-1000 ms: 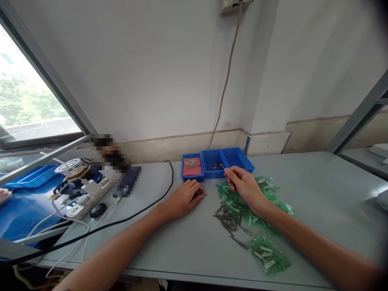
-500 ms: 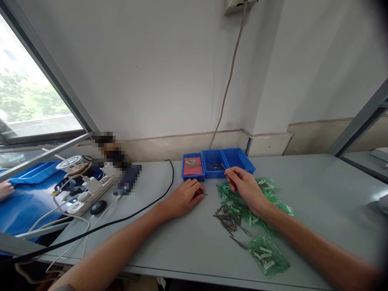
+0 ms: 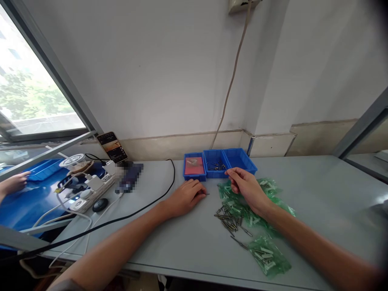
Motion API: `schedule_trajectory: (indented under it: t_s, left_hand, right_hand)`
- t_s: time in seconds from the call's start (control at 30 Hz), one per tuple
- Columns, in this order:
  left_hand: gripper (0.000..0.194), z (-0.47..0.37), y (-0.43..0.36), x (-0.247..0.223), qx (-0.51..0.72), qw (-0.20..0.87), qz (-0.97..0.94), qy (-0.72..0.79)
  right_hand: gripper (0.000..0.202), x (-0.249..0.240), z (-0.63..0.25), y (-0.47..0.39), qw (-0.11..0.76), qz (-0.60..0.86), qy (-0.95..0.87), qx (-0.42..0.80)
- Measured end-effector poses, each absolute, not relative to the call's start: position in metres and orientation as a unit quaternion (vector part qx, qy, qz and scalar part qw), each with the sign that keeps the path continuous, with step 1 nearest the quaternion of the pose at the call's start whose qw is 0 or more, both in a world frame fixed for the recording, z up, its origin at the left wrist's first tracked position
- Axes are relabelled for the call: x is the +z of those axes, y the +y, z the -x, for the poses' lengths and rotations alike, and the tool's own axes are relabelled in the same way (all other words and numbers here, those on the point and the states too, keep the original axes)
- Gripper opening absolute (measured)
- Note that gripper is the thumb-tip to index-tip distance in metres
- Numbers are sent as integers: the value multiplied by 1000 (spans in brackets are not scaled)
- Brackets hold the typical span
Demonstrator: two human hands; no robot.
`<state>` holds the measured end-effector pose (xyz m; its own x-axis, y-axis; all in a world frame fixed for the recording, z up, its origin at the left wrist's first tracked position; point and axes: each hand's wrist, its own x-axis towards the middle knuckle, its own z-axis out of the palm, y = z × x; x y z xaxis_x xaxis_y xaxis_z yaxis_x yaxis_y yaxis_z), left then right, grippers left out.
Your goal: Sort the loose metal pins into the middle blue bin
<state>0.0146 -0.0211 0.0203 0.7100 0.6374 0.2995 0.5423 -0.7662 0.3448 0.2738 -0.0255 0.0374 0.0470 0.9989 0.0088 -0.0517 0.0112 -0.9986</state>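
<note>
My left hand point(image 3: 188, 197) rests closed on the grey table, a thin metal tip showing past its fingertips. Beyond it, my right hand point(image 3: 243, 184) is pinched at the front edge of the middle blue bin point(image 3: 215, 174), which holds several metal pins point(image 3: 217, 165); what its fingertips grip is too small to tell. A pink sheet with a small clear bag lies in the left blue bin point(image 3: 194, 177). The right blue bin point(image 3: 241, 158) adjoins the middle one. Below my right hand are loose metal pins point(image 3: 230, 221) and green plastic bags point(image 3: 269, 255) with pins and white labels.
A black cable point(image 3: 133, 218) crosses the table at left. Near it are a round black object point(image 3: 100, 205), a power strip point(image 3: 79, 203) and an upright phone point(image 3: 112, 146). Another person's hand point(image 3: 16, 182) shows at the far left, near a blue tray point(image 3: 45, 169).
My right hand has shifted slightly off the middle bin's pins, staying pinched. The other person's hand reaches further in at the left. The whole view has shifted a little.
</note>
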Motion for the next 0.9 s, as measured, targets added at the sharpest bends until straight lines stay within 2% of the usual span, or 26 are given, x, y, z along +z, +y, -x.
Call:
schedule_trajectory:
  t_s: [0.23, 0.43, 0.53, 0.63, 0.9]
  left_hand:
    - [15, -16, -21, 18, 214, 132, -917, 310]
    - [15, -16, -19, 13, 227, 129, -918, 300]
    - [16, -17, -22, 14, 226, 128, -920, 295]
    - [17, -19, -25, 18, 231, 132, -922, 280]
    - [22, -20, -27, 17, 297, 110, -908, 275]
  right_hand:
    - [41, 36, -275, -25, 491, 507, -537, 462]
    - [20, 30, -270, -35, 365, 458, -781, 217]
    - [13, 26, -266, -39, 291, 422, -848, 138]
    - [15, 25, -265, -41, 256, 414, -865, 125]
    - [23, 29, -263, -42, 290, 381, -859, 182]
